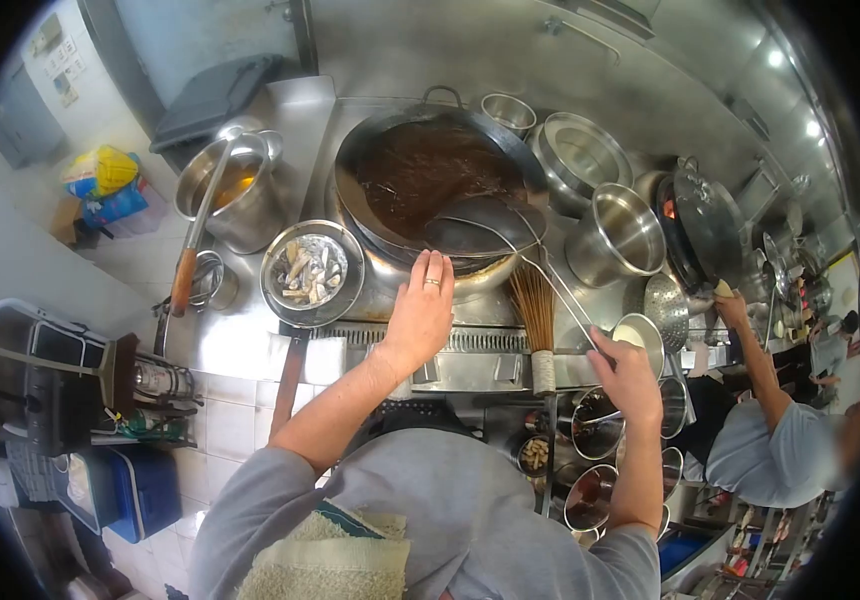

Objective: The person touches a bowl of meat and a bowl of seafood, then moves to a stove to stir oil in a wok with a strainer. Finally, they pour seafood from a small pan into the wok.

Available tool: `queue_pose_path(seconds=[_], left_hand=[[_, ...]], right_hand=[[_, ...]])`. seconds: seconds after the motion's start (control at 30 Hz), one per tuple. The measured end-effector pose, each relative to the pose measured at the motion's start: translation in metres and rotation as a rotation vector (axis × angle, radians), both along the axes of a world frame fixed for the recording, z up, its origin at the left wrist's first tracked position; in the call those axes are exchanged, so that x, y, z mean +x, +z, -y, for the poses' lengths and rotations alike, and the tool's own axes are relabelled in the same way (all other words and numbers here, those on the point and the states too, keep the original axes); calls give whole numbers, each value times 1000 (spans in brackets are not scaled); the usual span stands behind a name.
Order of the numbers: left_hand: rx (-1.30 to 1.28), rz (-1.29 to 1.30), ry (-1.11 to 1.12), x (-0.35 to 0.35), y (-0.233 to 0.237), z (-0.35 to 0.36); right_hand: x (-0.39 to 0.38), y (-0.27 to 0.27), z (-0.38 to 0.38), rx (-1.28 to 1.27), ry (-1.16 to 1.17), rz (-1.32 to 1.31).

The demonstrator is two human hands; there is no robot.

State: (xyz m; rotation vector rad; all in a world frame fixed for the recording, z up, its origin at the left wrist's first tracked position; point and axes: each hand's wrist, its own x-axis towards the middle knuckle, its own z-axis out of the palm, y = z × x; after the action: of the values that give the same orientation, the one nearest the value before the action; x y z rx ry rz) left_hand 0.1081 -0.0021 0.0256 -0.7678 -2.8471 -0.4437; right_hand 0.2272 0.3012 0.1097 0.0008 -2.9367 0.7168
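A big wok (345, 175) of dark brown liquid sits on the stove in front of me. My left hand (420, 318) is held flat, fingers stretched out, with its fingertips right at the wok's near rim; nothing is in it. Thin metal handle rods run from my right hand (630, 375), which is closed around them, up to a long-handled tool with a wide dark round head (472, 236). That head overlaps the wok's right near side. Below the rods, a bamboo brush (534, 305) stands against the stove front. Near my right fingers is a bowl (643, 333) with pale contents.
Left of the wok, a strainer (315, 270) holds pale pieces, behind it a pot (250, 212) with a wooden-handled ladle (190, 248). Steel pots (618, 232) and a perforated skimmer (667, 312) stand right. Another person (765, 440) works at a second wok (702, 235).
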Motion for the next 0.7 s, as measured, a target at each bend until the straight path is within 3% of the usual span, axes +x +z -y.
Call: queue_pose_path(seconds=[0.27, 0.5, 0.7], left_hand=[[-24, -39, -7, -3, -6, 1], [-56, -26, -18, -4, -4, 3], [14, -134, -14, -4, -12, 3]], right_hand=[[-6, 7, 0, 139, -42, 3], [-43, -54, 8, 114, -32, -145], [-83, -87, 38, -72, -87, -134]])
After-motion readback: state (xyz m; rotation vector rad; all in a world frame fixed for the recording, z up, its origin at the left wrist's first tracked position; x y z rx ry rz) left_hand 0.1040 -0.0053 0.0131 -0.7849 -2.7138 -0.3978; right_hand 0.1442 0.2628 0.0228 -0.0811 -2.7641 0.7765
